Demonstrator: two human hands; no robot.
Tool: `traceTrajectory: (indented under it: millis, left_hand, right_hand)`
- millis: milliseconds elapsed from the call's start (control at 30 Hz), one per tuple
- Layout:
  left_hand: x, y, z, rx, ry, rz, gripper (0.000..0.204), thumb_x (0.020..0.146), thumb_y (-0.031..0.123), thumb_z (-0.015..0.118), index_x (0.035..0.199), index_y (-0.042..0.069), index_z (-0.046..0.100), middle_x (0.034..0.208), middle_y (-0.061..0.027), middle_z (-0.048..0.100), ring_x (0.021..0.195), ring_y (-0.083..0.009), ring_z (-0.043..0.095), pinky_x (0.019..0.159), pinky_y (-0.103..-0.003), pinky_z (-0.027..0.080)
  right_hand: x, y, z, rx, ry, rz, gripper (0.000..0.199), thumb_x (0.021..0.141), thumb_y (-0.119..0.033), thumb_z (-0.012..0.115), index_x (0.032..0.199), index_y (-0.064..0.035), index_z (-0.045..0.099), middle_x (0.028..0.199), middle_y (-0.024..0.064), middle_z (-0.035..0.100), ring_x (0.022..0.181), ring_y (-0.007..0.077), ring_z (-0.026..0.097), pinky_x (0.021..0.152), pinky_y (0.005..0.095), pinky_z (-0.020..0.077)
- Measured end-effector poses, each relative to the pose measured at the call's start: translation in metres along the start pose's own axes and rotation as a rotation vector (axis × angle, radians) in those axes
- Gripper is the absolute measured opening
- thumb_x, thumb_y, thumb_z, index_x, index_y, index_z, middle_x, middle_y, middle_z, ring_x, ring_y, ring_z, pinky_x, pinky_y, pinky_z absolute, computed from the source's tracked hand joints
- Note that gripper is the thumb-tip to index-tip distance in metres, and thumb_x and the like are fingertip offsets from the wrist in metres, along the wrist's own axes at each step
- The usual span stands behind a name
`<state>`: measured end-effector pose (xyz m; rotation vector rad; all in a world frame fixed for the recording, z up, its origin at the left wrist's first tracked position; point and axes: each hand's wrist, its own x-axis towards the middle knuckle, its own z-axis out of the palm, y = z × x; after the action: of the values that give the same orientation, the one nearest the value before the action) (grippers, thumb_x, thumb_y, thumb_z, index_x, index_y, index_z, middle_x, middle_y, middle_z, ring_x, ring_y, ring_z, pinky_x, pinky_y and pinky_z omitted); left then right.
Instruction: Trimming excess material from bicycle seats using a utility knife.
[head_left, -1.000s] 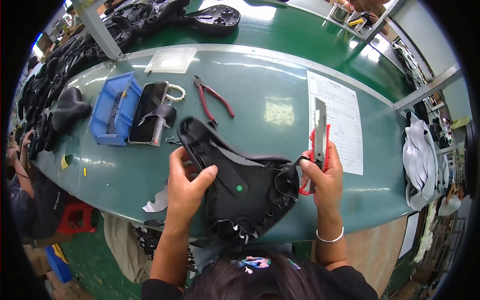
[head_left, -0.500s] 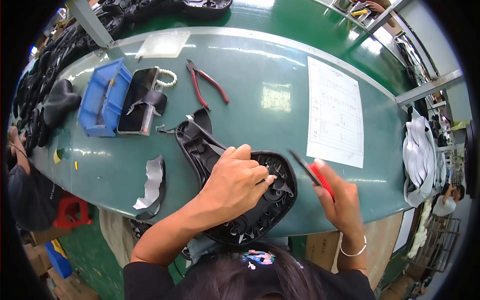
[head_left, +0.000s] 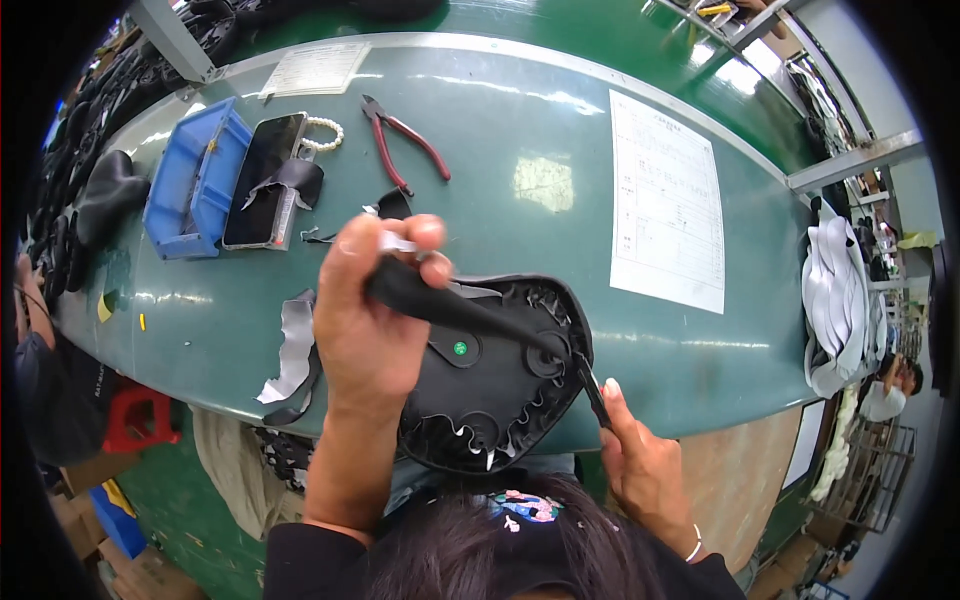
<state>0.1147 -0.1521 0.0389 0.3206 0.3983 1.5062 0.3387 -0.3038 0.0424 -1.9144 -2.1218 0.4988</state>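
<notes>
A black bicycle-type saddle [head_left: 530,415] lies underside up at the table's near edge, its cover bunched in pleats around the inner rim. My left hand [head_left: 370,335], raised over its narrow end, is closed on a strip of black cover material [head_left: 470,315]. That strip stretches taut to the saddle's right side; pale backing shows at the fingers. My right hand [head_left: 645,460] grips a slim utility knife [head_left: 592,388], its tip at the right rim where the strip ends. The narrow end of the saddle is mostly hidden behind my left hand.
Red-handled cutting pliers [head_left: 400,145], a phone [head_left: 262,190] with a black scrap on it and a blue bin [head_left: 190,185] lie farther off. A curled offcut [head_left: 292,355] sits left of the saddle. A printed sheet [head_left: 667,200] is at right.
My left hand has lifted from inside the saddle toward the upper left, pulling the strip out taut. My right hand has brought the knife left and down to the saddle's rim.
</notes>
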Motion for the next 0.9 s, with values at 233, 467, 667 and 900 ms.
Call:
traceTrajectory:
  millis: [233, 467, 667, 900]
  left_hand:
    - [-0.003, -0.012, 0.015, 1.994, -0.625, 0.498, 0.023, 0.083, 0.023, 0.065, 0.086, 0.001, 0.06, 0.071, -0.0037, 0.052, 0.068, -0.0127, 0.046, 0.059, -0.029, 0.04]
    - [0.035, -0.02, 0.006, 0.911, -0.297, -0.152, 0.02, 0.089, 0.019, 0.057, 0.077, 0.003, 0.063, 0.066, -0.0001, 0.047, 0.07, -0.0117, 0.045, 0.075, -0.028, 0.039]
    - [0.037, -0.012, -0.001, 0.161, -0.427, -0.018, 0.026, 0.08, 0.03, 0.07, 0.088, 0.005, 0.067, 0.079, -0.001, 0.06, 0.089, -0.0161, 0.048, 0.083, -0.032, 0.035]
    - [0.053, -0.01, -0.01, 2.058, -0.831, 0.819, 0.021, 0.067, 0.024, 0.076, 0.069, 0.008, 0.062, 0.077, -0.0045, 0.053, 0.086, -0.0226, 0.049, 0.082, -0.037, 0.032]
  right_hand:
    - [0.051, 0.012, -0.006, 0.029, 0.103, -0.137, 0.059, 0.082, -0.007, 0.062, 0.138, -0.0176, 0.046, 0.062, 0.009, 0.054, 0.049, 0.0269, 0.053, 0.046, 0.0371, 0.04]
    - [0.057, -0.013, 0.02, -0.169, 0.142, -0.074, 0.058, 0.085, -0.011, 0.059, 0.14, -0.0138, 0.042, 0.057, 0.0093, 0.052, 0.043, 0.0292, 0.051, 0.041, 0.0423, 0.0376]
    - [0.049, -0.021, 0.0, -0.105, -0.018, -0.058, 0.053, 0.084, -0.01, 0.058, 0.136, -0.0155, 0.047, 0.071, 0.0129, 0.061, 0.053, 0.0316, 0.057, 0.049, 0.0402, 0.0425]
    - [0.112, 0.001, -0.012, -0.26, 0.174, -0.277, 0.047, 0.084, -0.015, 0.059, 0.13, -0.0225, 0.054, 0.052, 0.0067, 0.053, 0.043, 0.0268, 0.052, 0.043, 0.0393, 0.0379]
